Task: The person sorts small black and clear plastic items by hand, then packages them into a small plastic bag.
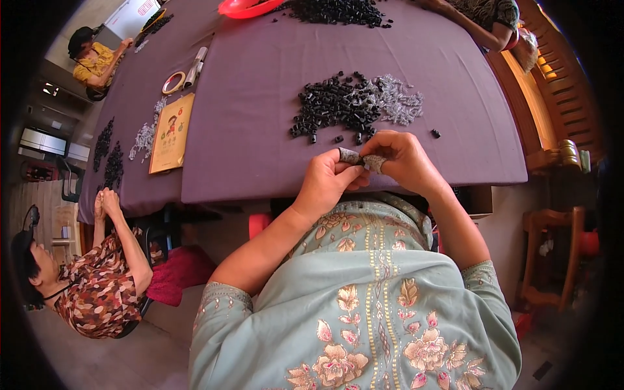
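Note:
My left hand [327, 179] and my right hand [408, 162] meet at the table's near edge, fingers pinched together. Between the fingertips shows a bit of a small black part [362, 164]; most of it is hidden. Grey wraps cover a finger of the left hand and a digit of the right. Just beyond lies a pile of small black parts [331, 107], with a heap of clear plastic pieces [400, 104] touching its right side. A few black parts lie loose in front, and another loose black part [435, 134] lies off to the right.
A purple cloth covers the table [247, 123]. To the left are a yellow booklet [171, 136], a tape roll [173, 82] and more small parts. A red basin [247, 6] and another black pile stand at the far side. Other people sit left, far left and far right.

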Demonstrator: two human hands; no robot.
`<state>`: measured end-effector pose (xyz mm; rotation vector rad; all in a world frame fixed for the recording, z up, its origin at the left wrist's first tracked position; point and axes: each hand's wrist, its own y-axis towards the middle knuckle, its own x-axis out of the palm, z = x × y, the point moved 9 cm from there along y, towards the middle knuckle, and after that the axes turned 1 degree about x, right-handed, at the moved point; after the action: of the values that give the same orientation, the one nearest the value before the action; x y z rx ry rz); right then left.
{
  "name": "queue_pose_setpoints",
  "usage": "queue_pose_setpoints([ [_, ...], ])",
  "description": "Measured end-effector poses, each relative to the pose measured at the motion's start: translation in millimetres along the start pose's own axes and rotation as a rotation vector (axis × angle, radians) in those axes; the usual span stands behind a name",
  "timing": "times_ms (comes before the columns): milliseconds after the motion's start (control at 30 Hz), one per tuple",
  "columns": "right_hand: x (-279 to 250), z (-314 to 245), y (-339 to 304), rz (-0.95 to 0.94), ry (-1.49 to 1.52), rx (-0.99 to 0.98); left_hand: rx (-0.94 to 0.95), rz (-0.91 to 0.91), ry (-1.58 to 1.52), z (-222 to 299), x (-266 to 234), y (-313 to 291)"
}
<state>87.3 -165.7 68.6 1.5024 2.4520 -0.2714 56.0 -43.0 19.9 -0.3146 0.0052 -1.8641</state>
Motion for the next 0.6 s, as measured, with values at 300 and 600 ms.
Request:
queue_pose_setpoints([
  [300, 3, 8, -1, -0.011, 0.057, 0.009, -0.001, -0.008, -0.002, 1, 0, 0],
  [600, 3, -24, -7, 0.073, -0.222, -0.166, -0.007, -0.006, -0.065, -1, -3, 2],
])
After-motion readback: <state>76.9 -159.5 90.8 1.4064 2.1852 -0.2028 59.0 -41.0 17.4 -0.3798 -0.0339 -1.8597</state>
